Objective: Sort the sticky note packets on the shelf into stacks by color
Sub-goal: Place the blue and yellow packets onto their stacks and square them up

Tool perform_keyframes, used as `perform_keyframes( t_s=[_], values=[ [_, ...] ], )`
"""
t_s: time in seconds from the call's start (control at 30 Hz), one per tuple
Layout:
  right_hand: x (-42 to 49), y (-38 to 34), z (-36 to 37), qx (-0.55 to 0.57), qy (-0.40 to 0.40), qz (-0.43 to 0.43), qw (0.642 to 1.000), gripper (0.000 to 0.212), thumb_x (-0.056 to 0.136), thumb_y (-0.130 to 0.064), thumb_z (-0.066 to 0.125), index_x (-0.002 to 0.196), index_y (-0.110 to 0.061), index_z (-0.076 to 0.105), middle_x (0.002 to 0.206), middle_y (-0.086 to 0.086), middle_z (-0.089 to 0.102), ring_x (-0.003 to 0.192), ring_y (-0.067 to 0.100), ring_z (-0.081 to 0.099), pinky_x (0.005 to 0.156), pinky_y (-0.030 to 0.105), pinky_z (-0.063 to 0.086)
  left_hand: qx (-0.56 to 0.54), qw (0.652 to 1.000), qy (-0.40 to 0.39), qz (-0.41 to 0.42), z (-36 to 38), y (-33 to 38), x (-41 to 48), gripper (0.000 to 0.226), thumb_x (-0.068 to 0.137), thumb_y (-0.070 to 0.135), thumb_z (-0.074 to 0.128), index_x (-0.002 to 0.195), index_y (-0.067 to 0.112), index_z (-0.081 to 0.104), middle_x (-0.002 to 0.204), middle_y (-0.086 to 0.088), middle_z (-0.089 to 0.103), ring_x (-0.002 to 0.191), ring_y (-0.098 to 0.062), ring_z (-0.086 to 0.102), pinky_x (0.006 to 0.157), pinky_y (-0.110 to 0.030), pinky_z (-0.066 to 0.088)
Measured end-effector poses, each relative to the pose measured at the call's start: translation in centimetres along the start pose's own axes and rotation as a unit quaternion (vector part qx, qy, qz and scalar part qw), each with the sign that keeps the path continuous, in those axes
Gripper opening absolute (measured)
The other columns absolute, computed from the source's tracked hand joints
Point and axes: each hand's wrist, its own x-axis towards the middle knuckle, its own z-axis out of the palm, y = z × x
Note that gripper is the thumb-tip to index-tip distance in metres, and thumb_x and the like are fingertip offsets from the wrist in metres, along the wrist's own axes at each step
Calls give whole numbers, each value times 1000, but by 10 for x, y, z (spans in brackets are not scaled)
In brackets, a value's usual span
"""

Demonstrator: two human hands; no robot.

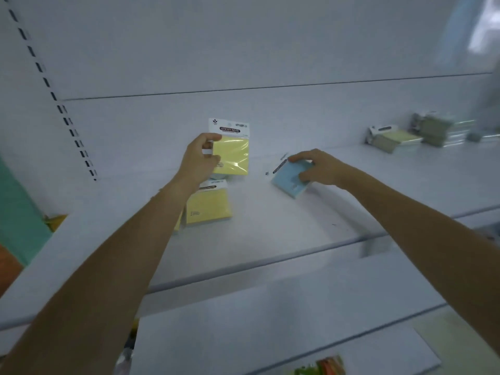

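My left hand (198,158) holds a yellow sticky note packet (232,151) upright by its left edge, above the white shelf (270,234). Below it, a yellow stack (208,203) lies flat on the shelf, partly hidden by my left forearm. To the right, my right hand (316,167) grips a blue sticky note packet (289,178), tilted, at or just above the shelf surface. At the far right of the shelf lies a blurred pile of more packets (400,138), some yellowish.
The shelf's back panel (243,50) rises behind the packets, with a slotted upright (67,117) at the left. A lower shelf (270,334) shows below, with colourful items (322,368) at its front edge.
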Motion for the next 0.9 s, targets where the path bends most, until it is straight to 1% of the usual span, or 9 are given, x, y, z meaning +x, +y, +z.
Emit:
perform_keyframes(
  t_s=[0.03,0.1,0.2,0.33,0.37,0.47,0.57,0.77,0.9],
  values=[
    [-8,10,-10,7,19,1,1000,46,83,2,52,126,-13,53,114,3,47,97,16,47,83,24,38,-5,1000,-5,5,15,5,1,46,81,-14,48,119,11,54,107,-3,47,95,-20,52,54,-6,49],
    [-24,33,-31,46,80,-7,996,45,84,5,49,126,-12,54,113,1,42,100,14,45,82,21,38,-27,999,-19,3,46,16,3,46,80,-14,47,119,11,54,106,-5,47,86,-21,54,60,-16,51],
    [-43,74,-69,104,170,-19,980,48,81,9,50,124,-10,55,114,2,43,97,17,47,71,11,43,-52,998,-46,-6,102,34,3,46,81,-14,46,120,11,53,106,-7,47,74,-17,56,65,-24,50],
    [-71,138,-130,137,231,-8,963,53,78,12,50,126,-12,54,118,1,42,106,14,46,75,9,44,-72,996,-57,-3,190,58,3,46,82,-12,47,121,11,53,107,-7,47,88,-23,53,70,-28,50],
    [-78,155,-146,141,238,-6,961,53,78,12,50,126,-11,53,122,4,43,110,16,46,80,13,46,-80,995,-55,-5,212,64,2,47,82,-12,48,121,12,53,108,-6,47,90,-23,53,72,-30,50],
    [-97,205,-191,158,254,3,954,51,80,11,51,126,-11,52,133,13,42,124,25,43,100,39,46,-88,995,-51,-9,280,83,-1,47,81,-10,49,120,14,55,109,-6,48,99,-23,53,76,-36,49],
    [-109,249,-227,170,265,10,949,50,81,9,51,126,-12,52,130,9,43,127,27,42,104,45,43,-93,995,-44,-15,336,100,1,46,79,-10,50,118,14,55,108,-6,49,102,-23,53,83,-42,51],
    [-90,307,-276,183,244,19,952,53,80,7,52,127,-19,52,137,9,39,129,27,39,107,48,39,-104,993,-12,-49,411,122,24,44,81,-10,50,121,9,52,106,-9,51,90,-24,55,73,-35,52],
    [-54,324,-294,220,237,-7,946,54,79,8,52,126,-19,53,116,-3,44,124,22,43,106,46,40,-94,994,6,-57,437,125,55,44,83,-7,53,124,8,51,107,-10,53,92,-26,57,58,-20,47]
  ],
)
